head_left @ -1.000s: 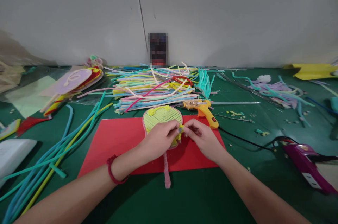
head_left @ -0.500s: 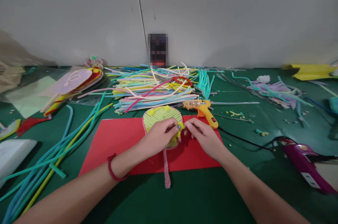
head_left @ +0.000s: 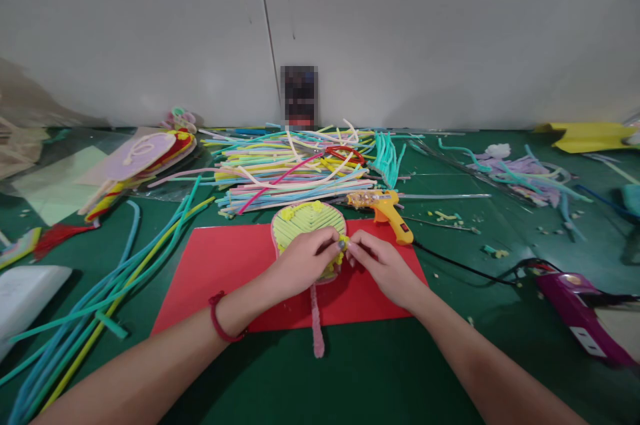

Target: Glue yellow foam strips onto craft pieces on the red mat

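A round fan [head_left: 307, 221] made of pale green pipe cleaners, with a pink rim and a pink handle [head_left: 317, 331], lies on a red sheet [head_left: 215, 271]. Yellow fuzzy pieces sit on its upper part. Above the fan's right side, my left hand [head_left: 307, 258] pinches a small yellow pipe-cleaner piece [head_left: 344, 241]. The fingertips of my right hand [head_left: 383, 261] are closed at the right end of this same piece. Both hands partly cover the fan's lower half.
Behind the fan lies a heap of coloured pipe cleaners [head_left: 290, 171] with red-handled scissors [head_left: 345, 155] on it. A yellow glue gun [head_left: 387, 206] lies right of the heap, its cord leading to a purple power strip [head_left: 575, 308]. Long pipe cleaners [head_left: 107, 291] and finished fans [head_left: 137, 155] lie left.
My right hand has moved slightly left, and its fingertips have come to the yellow piece. My left hand stays nearly in place, still pinching it.
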The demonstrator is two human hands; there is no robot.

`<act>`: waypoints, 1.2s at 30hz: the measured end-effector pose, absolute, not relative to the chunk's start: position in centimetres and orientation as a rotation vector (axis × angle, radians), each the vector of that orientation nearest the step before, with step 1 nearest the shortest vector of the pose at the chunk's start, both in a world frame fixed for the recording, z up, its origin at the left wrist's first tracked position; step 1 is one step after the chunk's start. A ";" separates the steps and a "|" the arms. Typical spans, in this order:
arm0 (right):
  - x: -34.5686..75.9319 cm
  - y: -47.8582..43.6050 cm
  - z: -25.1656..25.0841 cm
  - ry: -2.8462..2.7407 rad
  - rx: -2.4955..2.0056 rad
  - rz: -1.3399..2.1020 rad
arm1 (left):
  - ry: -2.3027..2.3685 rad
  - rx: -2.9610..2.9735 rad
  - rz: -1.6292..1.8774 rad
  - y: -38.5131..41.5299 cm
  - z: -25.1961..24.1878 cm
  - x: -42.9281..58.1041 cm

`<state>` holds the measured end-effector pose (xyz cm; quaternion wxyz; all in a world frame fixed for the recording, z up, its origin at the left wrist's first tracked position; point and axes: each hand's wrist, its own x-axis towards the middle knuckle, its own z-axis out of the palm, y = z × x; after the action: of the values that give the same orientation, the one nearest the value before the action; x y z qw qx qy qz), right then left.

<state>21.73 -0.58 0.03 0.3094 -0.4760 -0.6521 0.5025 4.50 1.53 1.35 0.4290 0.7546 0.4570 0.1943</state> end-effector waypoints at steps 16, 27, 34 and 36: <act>21.6 -0.7 0.1 -1.632 -1.300 1.259 | 1.102 1.794 0.648 2.2 0.6 4.3; 21.6 -0.7 -0.2 -1.669 -1.347 1.025 | 1.114 1.712 0.611 2.5 1.5 4.0; 23.7 0.1 0.5 -1.616 -1.492 0.287 | 1.383 2.002 0.521 4.0 2.6 2.1; 24.7 0.7 0.4 -1.588 -1.560 0.146 | 1.427 2.021 0.464 4.2 2.4 1.8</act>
<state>24.70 0.70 0.43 0.4399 -0.6279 -0.6393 0.0588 1.83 4.19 2.43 0.3069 0.7641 0.5396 0.1752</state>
